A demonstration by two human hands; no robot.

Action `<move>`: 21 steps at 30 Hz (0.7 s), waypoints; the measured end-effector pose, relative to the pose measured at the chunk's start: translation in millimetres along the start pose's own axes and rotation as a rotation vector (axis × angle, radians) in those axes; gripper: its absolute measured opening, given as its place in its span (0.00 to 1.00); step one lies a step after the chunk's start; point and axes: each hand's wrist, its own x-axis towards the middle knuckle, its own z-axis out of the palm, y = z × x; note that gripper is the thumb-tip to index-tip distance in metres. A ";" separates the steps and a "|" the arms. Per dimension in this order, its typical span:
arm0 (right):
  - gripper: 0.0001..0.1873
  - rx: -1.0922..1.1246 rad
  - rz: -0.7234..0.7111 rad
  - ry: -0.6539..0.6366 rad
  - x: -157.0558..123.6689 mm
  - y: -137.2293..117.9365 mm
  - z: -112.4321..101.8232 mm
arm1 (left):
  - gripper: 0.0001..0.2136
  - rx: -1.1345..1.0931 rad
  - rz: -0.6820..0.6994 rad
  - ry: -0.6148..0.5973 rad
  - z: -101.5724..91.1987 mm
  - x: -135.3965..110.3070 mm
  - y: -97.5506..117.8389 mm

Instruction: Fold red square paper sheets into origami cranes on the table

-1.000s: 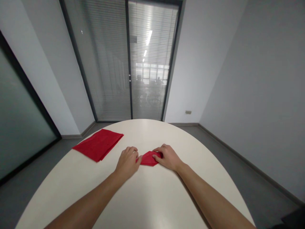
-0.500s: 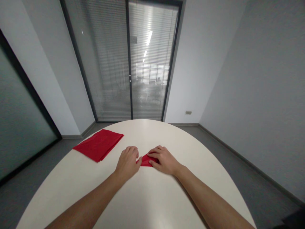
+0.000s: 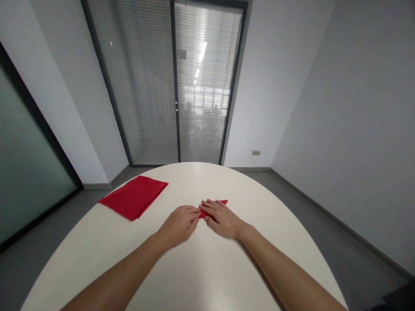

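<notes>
The left hand [image 3: 180, 223] and the right hand [image 3: 223, 219] are both at a small red folded sheet [image 3: 223, 201], which lies around the middle of the visible part of the round white desk [image 3: 197, 272], well apart from its left and right edges. The right hand lies rather flat upon this sheet, its fingers stretched and its thumb a little away, and so it covers most of it. Only a pointed end, turned toward the far right edge of the desk, and a small part between the two hands can be seen. The left hand is narrow, its fingers bent, with the tips at the left end of the sheet; whether they pinch it or only touch it, I cannot tell.

As I judge, the folding is well advanced, since the sheet is narrow and compact, but it is not released. How many folds are made or left is hidden under the right hand.

Near the far left edge of the desk lies a stack of red sheets [image 3: 134, 196], wide and flat, one corner reaching about the rim. No hand touches this stack. Whether the material is paper or cloth is not clear.
</notes>
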 end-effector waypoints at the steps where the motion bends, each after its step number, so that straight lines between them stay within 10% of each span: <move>1: 0.27 0.009 0.011 0.000 -0.2 -0.4 0.7 | 0.15 -0.002 0.000 0.000 -0.8 0.0 0.5; 21: 0.15 0.013 -0.104 0.205 3.2 -1.8 -0.1 | 0.11 0.064 -0.228 0.031 -4.2 1.9 3.3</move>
